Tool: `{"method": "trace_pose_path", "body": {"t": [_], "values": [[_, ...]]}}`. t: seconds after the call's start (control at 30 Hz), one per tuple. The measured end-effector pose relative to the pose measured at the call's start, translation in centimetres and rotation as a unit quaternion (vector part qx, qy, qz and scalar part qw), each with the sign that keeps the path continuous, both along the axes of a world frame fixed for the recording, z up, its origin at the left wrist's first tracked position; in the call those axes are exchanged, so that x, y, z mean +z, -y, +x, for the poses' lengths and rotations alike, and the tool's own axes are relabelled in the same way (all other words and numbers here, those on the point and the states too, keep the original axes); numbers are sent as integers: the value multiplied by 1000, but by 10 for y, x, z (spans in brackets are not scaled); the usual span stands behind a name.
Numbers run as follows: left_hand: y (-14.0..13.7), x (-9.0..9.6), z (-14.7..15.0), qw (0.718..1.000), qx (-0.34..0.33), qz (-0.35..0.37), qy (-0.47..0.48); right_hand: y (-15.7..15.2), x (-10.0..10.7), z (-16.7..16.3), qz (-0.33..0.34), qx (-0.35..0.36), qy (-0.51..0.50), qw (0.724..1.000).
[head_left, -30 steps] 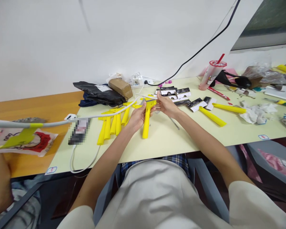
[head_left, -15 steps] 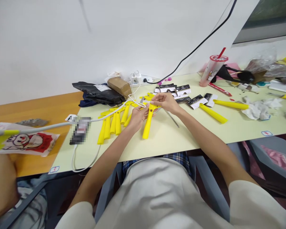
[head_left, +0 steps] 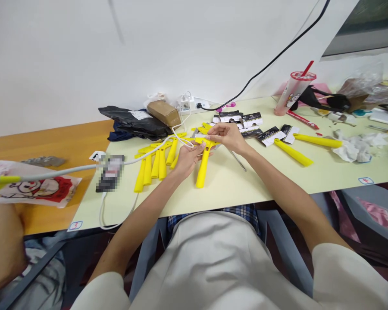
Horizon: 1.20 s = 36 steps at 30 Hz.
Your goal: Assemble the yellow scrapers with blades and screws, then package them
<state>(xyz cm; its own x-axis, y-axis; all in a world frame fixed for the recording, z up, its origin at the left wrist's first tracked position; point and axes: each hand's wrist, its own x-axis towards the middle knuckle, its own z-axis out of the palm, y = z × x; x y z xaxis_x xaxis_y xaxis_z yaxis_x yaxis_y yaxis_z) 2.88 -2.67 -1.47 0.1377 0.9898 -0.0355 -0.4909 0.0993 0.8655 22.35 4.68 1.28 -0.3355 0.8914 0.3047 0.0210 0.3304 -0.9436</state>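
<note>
A yellow T-shaped scraper (head_left: 201,172) is held upright at its head, its handle pointing toward me. My left hand (head_left: 189,159) grips the head from the left, with the thumb pressed near its middle. From the right, the closed fingers of my right hand (head_left: 228,135) pinch the other end of the head. Whatever lies under those fingertips is hidden. Left of my hands lie several similar yellow scrapers (head_left: 162,165) in a row. A thin metal rod, perhaps a screwdriver shaft (head_left: 238,161), rests on the table beneath my right wrist.
Black-and-white cards (head_left: 252,121) lie behind my right hand. Two yellow handles (head_left: 294,153) with cards are at the right. A tall cup (head_left: 294,94) stands behind crumpled tissue (head_left: 358,147). A white cable (head_left: 142,158) crosses the left side. A person's arm (head_left: 3,249) is at far left.
The view has shifted slightly. My left thumb now lies across the front of the scraper's head, and more of the head shows between my hands. Both hands keep their hold.
</note>
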Motion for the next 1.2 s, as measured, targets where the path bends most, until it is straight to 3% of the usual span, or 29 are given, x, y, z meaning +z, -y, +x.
{"method": "trace_pose_path", "body": {"t": [0.17, 0.4, 0.67, 0.97, 1.2], "values": [[3, -5, 2, 999, 10, -14, 29, -1, -2, 0, 12, -1, 7, 1000], [4, -4, 8, 998, 53, -35, 18, 1, -1, 5, -9, 52, 33, 998], [0, -7, 5, 996, 60, -59, 8, -1, -3, 4, 33, 27, 73, 996], [0, -2, 1, 993, 105, -56, 9, 6, 3, 3, -8, 108, 78, 991], [-2, 0, -5, 995, 79, -56, 11, 8, 5, 2, -9, 87, 52, 995]]}}
